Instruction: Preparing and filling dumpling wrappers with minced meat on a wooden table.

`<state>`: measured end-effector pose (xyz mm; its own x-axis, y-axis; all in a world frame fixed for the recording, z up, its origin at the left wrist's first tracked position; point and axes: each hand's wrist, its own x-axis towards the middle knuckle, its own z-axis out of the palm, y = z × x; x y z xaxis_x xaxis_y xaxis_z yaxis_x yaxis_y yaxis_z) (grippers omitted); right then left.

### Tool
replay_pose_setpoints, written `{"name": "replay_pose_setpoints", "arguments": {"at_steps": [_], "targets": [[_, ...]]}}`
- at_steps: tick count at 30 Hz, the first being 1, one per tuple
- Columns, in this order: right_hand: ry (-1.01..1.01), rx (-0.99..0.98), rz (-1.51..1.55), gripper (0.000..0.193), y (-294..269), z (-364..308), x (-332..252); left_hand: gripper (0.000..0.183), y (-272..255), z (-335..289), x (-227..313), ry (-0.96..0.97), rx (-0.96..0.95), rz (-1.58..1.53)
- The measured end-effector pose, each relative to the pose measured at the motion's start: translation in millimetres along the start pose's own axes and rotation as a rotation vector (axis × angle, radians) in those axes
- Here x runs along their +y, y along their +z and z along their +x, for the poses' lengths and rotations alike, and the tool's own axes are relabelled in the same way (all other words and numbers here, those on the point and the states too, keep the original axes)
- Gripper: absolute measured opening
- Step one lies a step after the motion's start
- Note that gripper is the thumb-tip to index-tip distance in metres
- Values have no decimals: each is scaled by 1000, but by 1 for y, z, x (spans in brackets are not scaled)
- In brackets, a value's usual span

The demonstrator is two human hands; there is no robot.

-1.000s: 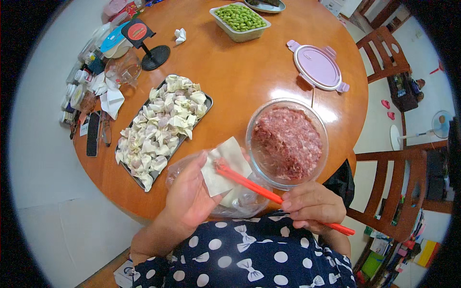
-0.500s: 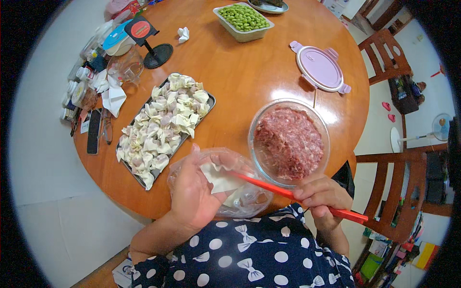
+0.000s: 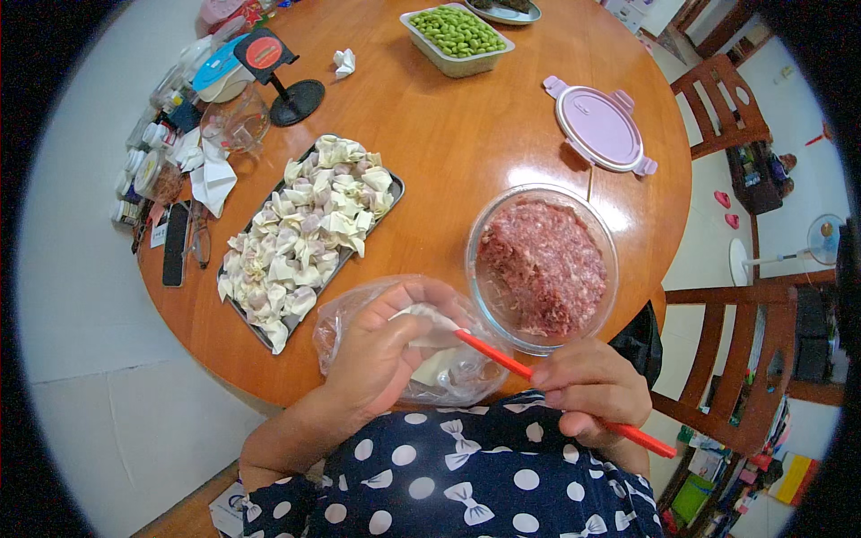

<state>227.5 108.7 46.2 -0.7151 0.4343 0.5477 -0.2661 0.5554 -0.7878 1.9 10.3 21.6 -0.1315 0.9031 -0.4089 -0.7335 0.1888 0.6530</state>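
Observation:
My left hand is closed round a pale wonton wrapper, its thumb laid over the near side. The red chopsticks lie in the grip of my right hand, and their tip meets the wrapper; whether filling sits inside is hidden. Below my left hand rests a clear plastic bag with more pale wrappers in it. Just beyond my right hand stands a round glass bowl of pink minced meat. Left of the bowl, folded wontons crowd a dark tray.
On the round wooden table are a lilac lid, a tub of green beans, a black phone stand and a crumpled tissue. Jars, a phone and glasses line the left edge. Wooden chairs stand at right.
My left fingers have curled in and the thumb has come over the wrapper, folding it. The chopsticks' tip has drawn back slightly right, and my right hand has shifted a little left and down.

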Motion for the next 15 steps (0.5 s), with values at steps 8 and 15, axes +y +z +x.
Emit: {"name": "replay_pose_setpoints", "arguments": {"at_steps": [8,15], "targets": [[-44,204,135,41,-7,-15,-3,32,-7,6,1,144,-33,-359],[30,180,160,38,3,-12,0,24,-2,10,-9,108,-132,-330]]}}
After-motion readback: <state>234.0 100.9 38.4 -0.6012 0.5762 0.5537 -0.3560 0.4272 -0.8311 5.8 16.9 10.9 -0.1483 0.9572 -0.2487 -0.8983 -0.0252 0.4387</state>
